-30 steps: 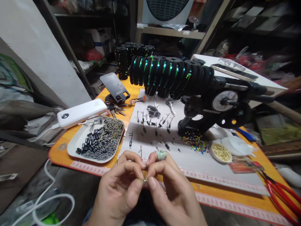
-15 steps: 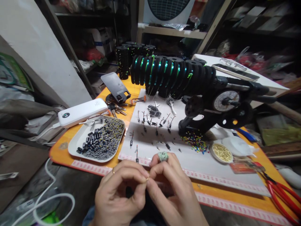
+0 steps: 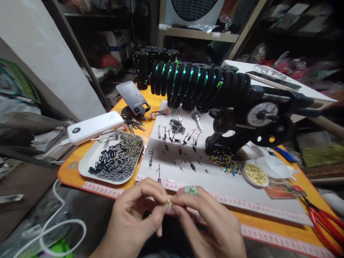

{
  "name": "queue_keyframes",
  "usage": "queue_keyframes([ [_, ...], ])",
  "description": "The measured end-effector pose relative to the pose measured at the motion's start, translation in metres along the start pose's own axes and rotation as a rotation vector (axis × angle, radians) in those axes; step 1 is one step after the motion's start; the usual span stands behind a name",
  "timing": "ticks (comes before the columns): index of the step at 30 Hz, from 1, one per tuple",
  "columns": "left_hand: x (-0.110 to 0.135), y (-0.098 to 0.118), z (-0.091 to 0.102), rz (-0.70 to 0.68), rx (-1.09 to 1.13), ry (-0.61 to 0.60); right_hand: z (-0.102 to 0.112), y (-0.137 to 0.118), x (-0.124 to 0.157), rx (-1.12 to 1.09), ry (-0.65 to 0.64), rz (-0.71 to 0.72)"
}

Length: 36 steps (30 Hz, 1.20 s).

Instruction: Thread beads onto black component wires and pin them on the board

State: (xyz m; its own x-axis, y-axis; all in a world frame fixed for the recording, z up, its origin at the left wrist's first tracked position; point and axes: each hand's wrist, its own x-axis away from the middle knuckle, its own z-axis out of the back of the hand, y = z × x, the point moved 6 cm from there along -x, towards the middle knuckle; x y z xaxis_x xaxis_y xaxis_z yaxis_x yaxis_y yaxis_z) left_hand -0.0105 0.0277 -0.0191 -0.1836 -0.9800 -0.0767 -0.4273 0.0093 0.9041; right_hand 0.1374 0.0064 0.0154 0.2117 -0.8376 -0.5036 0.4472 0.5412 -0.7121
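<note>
My left hand pinches a tiny pale-yellow piece between thumb and index finger, just in front of the table edge. From the other side my right hand, with a green patterned band round a finger, closes its fingertips at the same piece. Its exact kind is too small to make out. Beyond the hands, a white board carries several small black cylinders with thin leads, one of them right behind my left fingers.
A white tray of small grey and black parts stands left, beside a white power bank. Right lie coloured beads, a dish of gold-coloured pieces and red-handled pliers. A black winding machine stands behind.
Both hands have sunk slightly. My right hand has turned flatter and its index finger has lowered, while the fingertips stay together at the tiny piece. The view has shifted a little.
</note>
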Motion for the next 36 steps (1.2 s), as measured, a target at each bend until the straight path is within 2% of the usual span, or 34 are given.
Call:
queue_keyframes([
  [4, 0.000, 0.012, 0.004, -0.227, -0.290, 0.010, -0.003, 0.007, 0.002, -0.088, 0.030, -0.121],
  [7, 0.003, 0.025, 0.004, -0.457, -0.621, 0.021, -0.005, 0.007, 0.001, -0.078, 0.065, -0.143],
  [9, 0.006, 0.033, -0.001, -0.595, -0.817, -0.034, -0.006, 0.007, 0.001, -0.053, 0.084, -0.135],
  [11, 0.006, 0.037, -0.005, -0.668, -0.939, -0.094, -0.006, 0.008, 0.002, -0.040, 0.103, -0.134],
  [13, 0.005, 0.038, -0.006, -0.683, -0.997, -0.110, -0.006, 0.009, 0.003, -0.028, 0.115, -0.135],
  [16, 0.004, 0.037, -0.002, -0.651, -0.947, -0.062, -0.005, 0.012, 0.005, -0.011, 0.101, -0.148],
  [19, 0.002, 0.030, 0.002, -0.548, -0.878, -0.001, -0.003, 0.015, 0.006, 0.006, 0.087, -0.164],
  [21, 0.001, 0.025, 0.000, -0.510, -0.912, -0.010, -0.001, 0.016, 0.005, 0.025, 0.084, -0.160],
  [25, 0.001, 0.028, -0.012, -0.652, -1.073, -0.087, -0.001, 0.016, 0.004, 0.054, 0.062, -0.151],
  [28, 0.000, 0.033, -0.013, -0.729, -1.124, -0.055, -0.001, 0.015, 0.005, 0.058, 0.079, -0.162],
  [32, 0.001, 0.035, -0.013, -0.765, -1.189, -0.044, 0.000, 0.014, 0.004, 0.022, 0.092, -0.166],
  [34, 0.000, 0.037, -0.012, -0.749, -1.142, -0.057, 0.001, 0.014, 0.003, 0.014, 0.091, -0.161],
  [36, -0.001, 0.039, -0.011, -0.701, -0.999, -0.062, 0.001, 0.015, 0.002, 0.017, 0.091, -0.173],
])
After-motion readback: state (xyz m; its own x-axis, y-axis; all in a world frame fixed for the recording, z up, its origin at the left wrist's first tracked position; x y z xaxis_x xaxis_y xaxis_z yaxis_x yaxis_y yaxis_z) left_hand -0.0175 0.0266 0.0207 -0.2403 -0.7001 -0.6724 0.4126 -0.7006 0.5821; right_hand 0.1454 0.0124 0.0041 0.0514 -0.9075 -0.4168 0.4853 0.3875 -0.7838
